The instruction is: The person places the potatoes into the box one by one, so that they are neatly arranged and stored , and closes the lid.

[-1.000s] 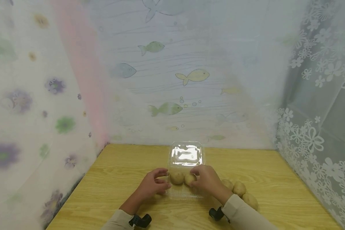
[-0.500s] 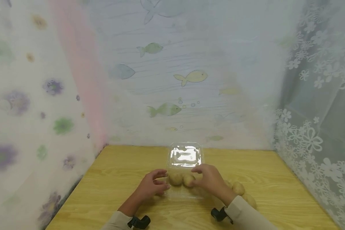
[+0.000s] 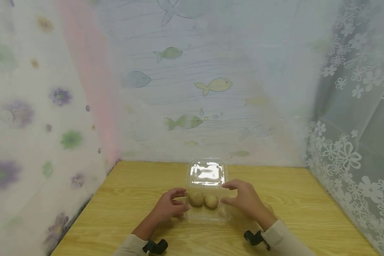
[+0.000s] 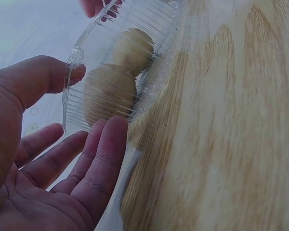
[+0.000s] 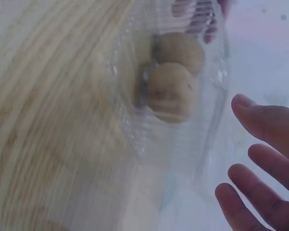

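A clear plastic clamshell box (image 3: 208,215) lies on the table in the head view, its lid (image 3: 208,172) tipped back away from me. Two potatoes sit side by side in its base, a left one (image 3: 196,199) and a right one (image 3: 211,201). My left hand (image 3: 166,206) touches the box's left side; in the left wrist view the thumb (image 4: 43,77) is at the rim and the fingers lie loosely by the ribbed wall. Just right of the box is my right hand (image 3: 246,199), thumb and fingers spread with nothing between them, apart from the potatoes.
Another potato (image 3: 268,207) shows partly from behind my right forearm. The wood-grain table (image 3: 140,177) ends at a fish-patterned curtain (image 3: 179,106), with more curtains at both sides. A small black camera sits on each wrist.
My right hand has let go of the right potato and drawn back to the right, its forearm now covering most of the loose potatoes. The left hand has stayed in place.
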A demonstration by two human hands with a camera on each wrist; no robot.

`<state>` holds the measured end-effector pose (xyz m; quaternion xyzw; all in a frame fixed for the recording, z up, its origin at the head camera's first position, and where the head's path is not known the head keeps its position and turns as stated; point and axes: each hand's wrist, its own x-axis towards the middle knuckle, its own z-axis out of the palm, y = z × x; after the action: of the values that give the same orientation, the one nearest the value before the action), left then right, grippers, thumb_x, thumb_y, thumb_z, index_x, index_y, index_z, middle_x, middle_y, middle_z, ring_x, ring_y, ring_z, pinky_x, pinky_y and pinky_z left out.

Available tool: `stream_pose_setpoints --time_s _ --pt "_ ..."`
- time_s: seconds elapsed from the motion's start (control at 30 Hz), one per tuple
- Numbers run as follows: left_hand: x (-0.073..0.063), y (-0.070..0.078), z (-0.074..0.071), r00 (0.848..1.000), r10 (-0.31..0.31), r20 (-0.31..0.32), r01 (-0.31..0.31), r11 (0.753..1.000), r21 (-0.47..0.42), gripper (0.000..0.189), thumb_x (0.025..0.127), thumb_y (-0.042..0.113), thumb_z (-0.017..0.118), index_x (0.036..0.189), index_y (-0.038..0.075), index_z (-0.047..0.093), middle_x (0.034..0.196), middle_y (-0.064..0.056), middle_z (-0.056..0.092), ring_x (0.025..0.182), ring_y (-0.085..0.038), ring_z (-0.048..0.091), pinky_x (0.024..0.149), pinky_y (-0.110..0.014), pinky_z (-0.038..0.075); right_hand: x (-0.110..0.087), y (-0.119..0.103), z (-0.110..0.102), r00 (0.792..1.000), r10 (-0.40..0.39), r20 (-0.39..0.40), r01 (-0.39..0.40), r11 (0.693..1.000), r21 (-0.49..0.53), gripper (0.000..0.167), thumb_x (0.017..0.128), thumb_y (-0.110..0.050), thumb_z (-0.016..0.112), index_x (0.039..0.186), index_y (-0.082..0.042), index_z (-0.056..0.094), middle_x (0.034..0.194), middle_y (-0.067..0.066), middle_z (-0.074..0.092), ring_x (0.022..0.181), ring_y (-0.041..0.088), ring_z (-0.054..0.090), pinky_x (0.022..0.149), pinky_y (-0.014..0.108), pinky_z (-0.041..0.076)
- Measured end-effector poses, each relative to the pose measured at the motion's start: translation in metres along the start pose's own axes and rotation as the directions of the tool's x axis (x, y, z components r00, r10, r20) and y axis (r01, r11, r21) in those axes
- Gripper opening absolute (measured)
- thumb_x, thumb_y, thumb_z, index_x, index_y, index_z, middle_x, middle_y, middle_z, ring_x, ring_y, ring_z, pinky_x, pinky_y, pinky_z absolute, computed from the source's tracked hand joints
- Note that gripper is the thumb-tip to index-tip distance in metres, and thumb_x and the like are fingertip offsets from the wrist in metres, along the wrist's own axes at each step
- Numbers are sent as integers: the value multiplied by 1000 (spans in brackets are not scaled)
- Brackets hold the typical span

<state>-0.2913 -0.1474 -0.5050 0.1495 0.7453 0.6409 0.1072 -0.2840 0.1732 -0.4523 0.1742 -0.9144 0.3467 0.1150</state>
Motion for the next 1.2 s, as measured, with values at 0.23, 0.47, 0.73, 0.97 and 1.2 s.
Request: stream_pose_setpoints --time_s 0.23,0.47,0.73,0.97,1.2 --pt "0 3 1 1000 7 4 -7 1000 -5 70 90 16 83 150 5 49 150 -22 53 113 -26 68 79 -41 65 -5 8 -17 1000 -1 -8 1 1000 -6 48 79 -34 92 121 -16 76 123 0 74 114 27 69 101 53 55" --pt "0 3 0 1000 4 1 -4 1000 0 70 89 16 83 150 5 50 150 -22 53 114 -26 67 79 -41 65 -9 19 -35 999 24 -25 -24 1000 15 48 79 -35 91 122 -19 75 124 -1 74 115 26 69 102 54 54" --pt "-2 5 1 1000 0 -5 0 1000 2 70 89 16 84 149 4 50 150 -22 54 114 -27 67 79 -41 65 -15 27 -47 999 22 -33 -21 1000 12 49 81 -39 90 122 -18 75 124 -1 74 116 28 68 103 58 52" --pt "-3 6 1 1000 -5 -2 5 1000 -2 71 89 15 84 150 4 49 150 -22 53 115 -28 67 80 -43 65 -20 38 -55 997 66 -28 -66 998 4 49 82 -43 88 123 -21 74 125 0 74 116 28 68 102 60 52" --pt "-3 5 1 1000 -3 0 3 1000 -1 71 89 15 83 150 4 49 150 -22 53 118 -31 66 79 -42 65 -23 50 -64 998 68 -14 -68 998 10 53 83 -50 85 126 -22 73 127 1 73 117 29 68 100 60 53"
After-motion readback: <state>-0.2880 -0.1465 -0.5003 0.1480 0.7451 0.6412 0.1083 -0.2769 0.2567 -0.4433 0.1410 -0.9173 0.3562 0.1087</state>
